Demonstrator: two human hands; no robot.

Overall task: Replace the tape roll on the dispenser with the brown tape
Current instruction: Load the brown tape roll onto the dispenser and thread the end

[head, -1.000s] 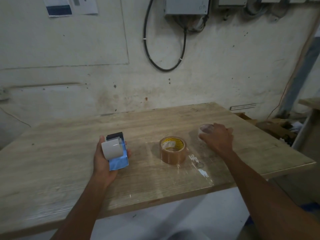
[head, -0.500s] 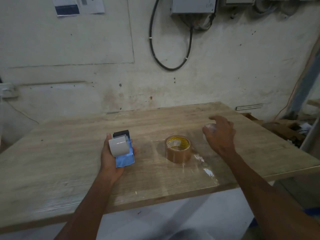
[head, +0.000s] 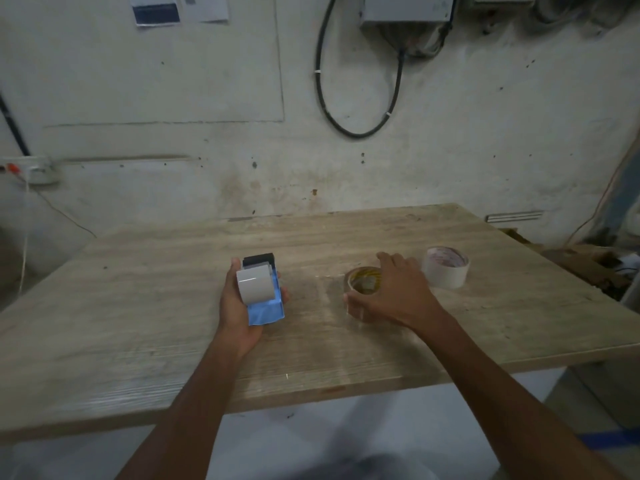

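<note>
Brown tape (head: 363, 280) under the right hand (head: 391, 296), dispenser (head: 263, 292) waiting in the left hand (head: 239, 306).
Nearest, both forearms reach out over the table (head: 138, 341); the left hand is wrapped around the blue dispenser, its bare hub up. Beyond, the right hand curls over the brown roll lying flat, thumb and fingers at its rim, grip not clearly closed. Best pinch the outer wall and lift straight. Farthest, the white roll (head: 446, 268) sits apart.

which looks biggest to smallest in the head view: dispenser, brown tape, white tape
1. dispenser, held nearest the camera, so partly unsure
2 and 3. white tape and brown tape: unranked, since the right hand covers much of the brown one.
</note>
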